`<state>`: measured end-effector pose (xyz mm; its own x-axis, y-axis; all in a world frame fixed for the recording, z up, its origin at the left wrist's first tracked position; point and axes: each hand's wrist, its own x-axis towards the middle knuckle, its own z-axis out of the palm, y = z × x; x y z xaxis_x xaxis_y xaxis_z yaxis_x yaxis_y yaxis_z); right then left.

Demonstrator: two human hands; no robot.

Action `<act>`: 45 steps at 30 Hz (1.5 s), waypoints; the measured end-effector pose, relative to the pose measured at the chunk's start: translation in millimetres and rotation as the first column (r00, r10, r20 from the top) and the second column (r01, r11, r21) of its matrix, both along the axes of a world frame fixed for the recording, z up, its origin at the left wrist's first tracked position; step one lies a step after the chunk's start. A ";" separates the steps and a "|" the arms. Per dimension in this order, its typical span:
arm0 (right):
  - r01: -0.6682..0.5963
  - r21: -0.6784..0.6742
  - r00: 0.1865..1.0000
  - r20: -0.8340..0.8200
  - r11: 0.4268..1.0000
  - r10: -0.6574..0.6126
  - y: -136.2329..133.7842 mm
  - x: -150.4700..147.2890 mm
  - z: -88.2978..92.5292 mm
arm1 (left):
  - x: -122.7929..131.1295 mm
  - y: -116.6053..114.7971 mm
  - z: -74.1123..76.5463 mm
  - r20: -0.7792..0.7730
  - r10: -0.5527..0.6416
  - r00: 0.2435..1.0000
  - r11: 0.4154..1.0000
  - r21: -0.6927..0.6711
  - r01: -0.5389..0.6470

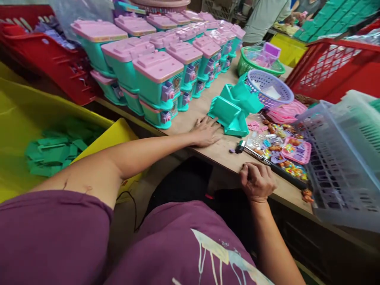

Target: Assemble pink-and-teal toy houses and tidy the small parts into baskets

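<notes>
My left hand lies flat on the wooden tabletop, fingers spread, its fingertips by the edge of a teal plastic box part. Near the table's front edge my right hand rests with its fingers curled in; whether anything is inside them is hidden. Just beyond it sits a dark tray with small colourful toy pieces and a pink dish. A black-capped item and a tiny purple piece lie between my hands.
Stacked teal boxes with pink lids fill the table's left side. A purple basket, green basket and clear crate stand right. Red crates flank the table. A yellow bin holds green parts. Another person stands behind.
</notes>
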<state>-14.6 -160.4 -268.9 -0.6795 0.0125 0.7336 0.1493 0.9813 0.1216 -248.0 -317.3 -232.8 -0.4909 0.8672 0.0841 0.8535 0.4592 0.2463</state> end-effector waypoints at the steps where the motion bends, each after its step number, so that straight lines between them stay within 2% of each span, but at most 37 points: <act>1: -0.001 0.013 1.000 0.001 1.000 0.001 -0.4 -0.1 0.5 | -0.5 -1.1 -0.4 0.003 -0.026 1.000 1.000 0.011 0.026; 4: 0.008 0.035 1.000 0.009 0.999 -0.008 -1.8 -0.4 0.8 | -1.0 -3.0 -1.6 0.015 -0.075 0.997 0.997 0.031 0.074; 14: 0.081 -0.016 0.993 0.088 0.997 -0.079 7.1 3.0 -10.8 | -1.6 -2.3 -1.5 0.067 -0.104 0.992 0.990 0.104 0.097; 20: 0.083 -0.017 0.992 0.095 0.996 -0.081 0.7 0.7 -4.6 | -3.2 -2.7 -1.3 0.124 -0.091 0.988 0.989 0.124 0.076; 26: 0.107 -0.053 0.982 0.165 0.993 -0.097 -4.5 -0.8 -0.1 | -1.3 -3.3 4.4 0.122 -0.098 0.988 0.993 0.073 0.090; 29: 0.119 -0.073 0.976 0.191 0.990 -0.104 -3.3 -1.5 -1.1 | -1.9 -2.4 4.1 0.093 -0.091 0.991 0.995 0.037 0.088; 39: 0.148 -0.183 0.970 0.220 0.972 -0.106 -8.4 -1.0 2.9 | -0.3 -4.0 -3.2 -0.105 -0.094 0.990 0.994 0.053 0.100; 45: 0.134 -0.316 0.980 0.181 0.939 -0.079 -13.7 3.8 10.3 | -0.4 0.0 -8.2 -0.223 -0.077 0.972 0.996 0.029 0.086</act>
